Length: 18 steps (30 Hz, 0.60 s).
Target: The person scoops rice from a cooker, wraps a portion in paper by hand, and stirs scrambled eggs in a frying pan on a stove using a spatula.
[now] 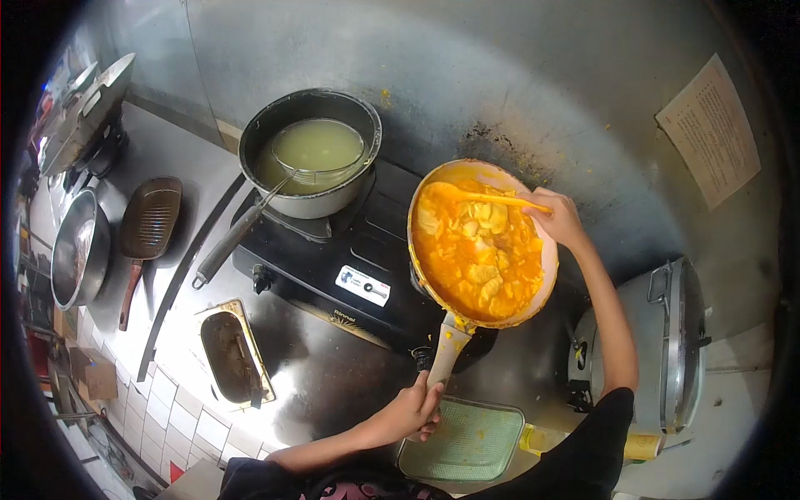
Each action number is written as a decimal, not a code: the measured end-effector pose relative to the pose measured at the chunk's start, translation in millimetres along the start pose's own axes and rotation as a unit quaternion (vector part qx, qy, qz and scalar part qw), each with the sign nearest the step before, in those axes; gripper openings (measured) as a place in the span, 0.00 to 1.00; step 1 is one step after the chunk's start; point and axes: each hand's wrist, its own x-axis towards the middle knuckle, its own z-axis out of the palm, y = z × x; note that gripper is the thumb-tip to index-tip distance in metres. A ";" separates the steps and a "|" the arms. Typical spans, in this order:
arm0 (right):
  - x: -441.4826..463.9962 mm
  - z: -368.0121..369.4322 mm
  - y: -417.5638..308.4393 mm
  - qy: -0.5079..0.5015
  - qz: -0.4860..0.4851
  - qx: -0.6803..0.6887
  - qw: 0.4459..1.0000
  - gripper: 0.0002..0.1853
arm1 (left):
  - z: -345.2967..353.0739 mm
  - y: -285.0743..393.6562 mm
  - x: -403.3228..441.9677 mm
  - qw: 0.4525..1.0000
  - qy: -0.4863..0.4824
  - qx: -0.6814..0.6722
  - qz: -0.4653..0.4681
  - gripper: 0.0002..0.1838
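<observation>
Both gripping: left hand round handle, lower centre; right hand on spoon, right of centre. Full pan probably front-heavy; handle likely safest hold.

White glare burns on the near-left steel counter; a soft sheen lights the far wall; fisheye edges curve into black.

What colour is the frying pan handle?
The frying pan handle is cream, with yellow smears at the pan end; best seen in the head view.
</observation>
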 end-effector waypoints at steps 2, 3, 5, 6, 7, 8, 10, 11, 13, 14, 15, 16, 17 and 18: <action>6.4 -10.9 -7.5 -0.088 -0.018 0.067 0.994 0.14 | 0.9 -4.2 1.3 1.000 0.000 -0.008 -0.006 0.19; 7.2 -16.6 -10.2 -0.087 -0.019 0.068 0.994 0.14 | 1.1 -5.6 1.8 1.000 -0.001 -0.016 -0.012 0.19; 5.1 -27.9 -14.7 -0.136 -0.025 0.100 0.985 0.15 | 1.5 -2.7 0.1 1.000 0.009 -0.004 -0.002 0.19; 0.9 -32.7 -17.8 -0.134 -0.023 0.100 0.986 0.15 | 1.9 -1.5 -0.3 1.000 0.018 0.007 0.009 0.18; -5.9 -36.8 -22.4 -0.137 -0.055 0.091 0.985 0.14 | 2.1 -2.2 0.7 1.000 0.014 0.008 0.009 0.18; -14.5 -42.2 -28.2 -0.140 -0.084 0.081 0.983 0.14 | 2.3 -4.2 1.5 1.000 0.015 0.001 0.014 0.18; -28.6 -62.3 -47.7 -0.148 -0.081 0.040 0.985 0.14 | 2.9 -4.6 1.3 1.000 0.016 0.002 0.008 0.17; -34.6 -74.5 -58.5 -0.157 -0.085 0.003 0.984 0.14 | 3.5 -4.3 1.4 1.000 0.012 0.005 0.007 0.17; -43.7 -101.9 -78.1 -0.162 -0.070 -0.020 0.984 0.13 | 3.6 -3.8 1.3 1.000 0.015 -0.003 0.020 0.16; -47.9 -115.7 -87.7 -0.179 -0.034 -0.046 0.982 0.12 | 3.9 -4.0 1.6 1.000 0.012 0.001 0.017 0.16; -52.1 -128.9 -96.8 -0.196 0.002 -0.071 0.978 0.12 | 4.6 -4.9 2.3 1.000 0.014 -0.009 0.010 0.16; -54.8 -142.6 -105.9 -0.195 0.010 -0.069 0.978 0.12 | 5.1 -6.3 2.9 1.000 0.016 -0.018 0.002 0.15; -55.3 -156.2 -114.4 -0.212 0.026 -0.092 0.972 0.11 | 5.1 -8.3 3.6 1.000 0.011 -0.012 -0.002 0.15; -55.9 -166.0 -120.3 -0.230 0.042 -0.115 0.965 0.11 | 4.7 -10.7 4.3 0.999 0.001 -0.044 0.002 0.15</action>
